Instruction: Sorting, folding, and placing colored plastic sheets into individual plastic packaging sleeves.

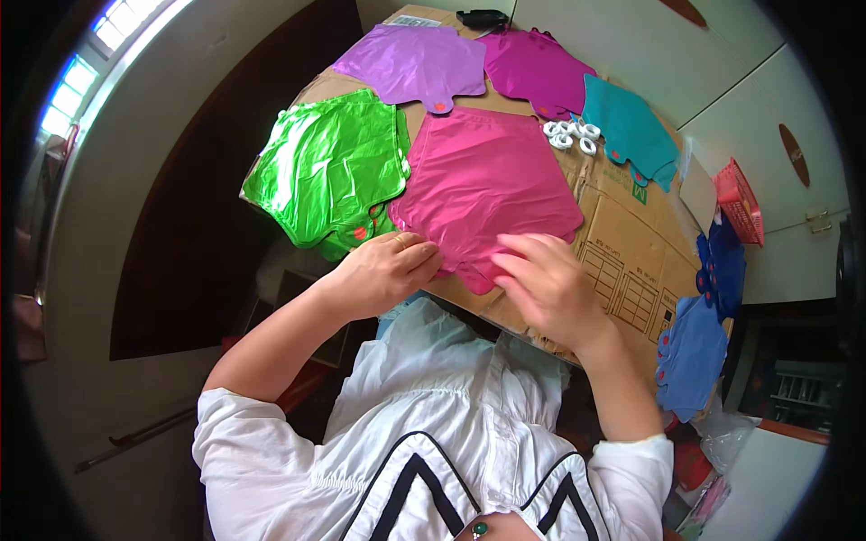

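Note:
A pink, bag-like piece of thin glossy material (492, 176) lies flat at the near edge of the cardboard (631, 261). My left hand (388, 270) has its fingers curled closed on the near left edge of this piece. Over its near right side, by the rounded tab, hovers my right hand (546, 284) with fingers bent and apart; nothing shows between them. To the left is a shiny green piece of similar shape (329, 167), with a red dot and a dark loop near its lower corner. Several small white rings (573, 135) sit beyond the pink piece, to the right.
At the back lie a lilac piece (410, 59), a magenta piece (532, 68) and a teal piece (627, 126). Blue pieces (690, 352) hang over the right edge near a red plastic basket (740, 203). A black object (483, 18) rests at the far edge, before white cabinets (767, 90).

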{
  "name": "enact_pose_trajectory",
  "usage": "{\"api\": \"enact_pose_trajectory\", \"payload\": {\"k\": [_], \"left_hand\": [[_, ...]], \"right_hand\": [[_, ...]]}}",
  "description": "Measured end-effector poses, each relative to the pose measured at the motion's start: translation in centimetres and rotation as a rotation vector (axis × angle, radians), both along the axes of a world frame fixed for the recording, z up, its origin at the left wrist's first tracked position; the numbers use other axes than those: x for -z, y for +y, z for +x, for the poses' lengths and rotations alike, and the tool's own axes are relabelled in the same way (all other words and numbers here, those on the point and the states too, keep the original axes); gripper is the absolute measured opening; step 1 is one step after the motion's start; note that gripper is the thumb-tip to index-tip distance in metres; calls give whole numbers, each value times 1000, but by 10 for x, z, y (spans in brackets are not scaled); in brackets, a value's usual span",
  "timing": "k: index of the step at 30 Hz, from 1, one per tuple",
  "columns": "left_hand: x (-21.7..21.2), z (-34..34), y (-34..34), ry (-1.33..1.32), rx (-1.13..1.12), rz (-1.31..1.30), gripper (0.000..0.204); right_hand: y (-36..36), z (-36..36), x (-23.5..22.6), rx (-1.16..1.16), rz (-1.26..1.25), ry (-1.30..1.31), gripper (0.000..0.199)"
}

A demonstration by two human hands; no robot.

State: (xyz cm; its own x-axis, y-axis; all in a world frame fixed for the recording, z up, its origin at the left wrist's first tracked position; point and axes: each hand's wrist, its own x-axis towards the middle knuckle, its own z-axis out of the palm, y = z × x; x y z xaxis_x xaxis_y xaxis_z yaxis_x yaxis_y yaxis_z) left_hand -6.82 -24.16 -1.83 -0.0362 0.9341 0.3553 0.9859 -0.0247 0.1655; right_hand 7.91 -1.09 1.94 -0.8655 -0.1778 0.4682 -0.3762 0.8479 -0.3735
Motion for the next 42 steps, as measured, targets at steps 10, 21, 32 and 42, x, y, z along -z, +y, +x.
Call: {"api": "enact_pose_trajectory", "payload": {"k": [10, 21, 32, 42], "left_hand": [[-16, -28, 21, -690, -151, -121, 11], [-34, -39, 41, -709, -298, -51, 23], [5, -13, 35, -104, 0, 84, 39], [-12, -18, 38, -318, -174, -116, 57]], "right_hand": [[-20, -37, 24, -37, 124, -112, 19], [-21, -66, 43, 104, -555, -293, 7], [24, -84, 28, 214, -1533, -427, 21], [131, 91, -107, 747, -277, 364, 18]]}}
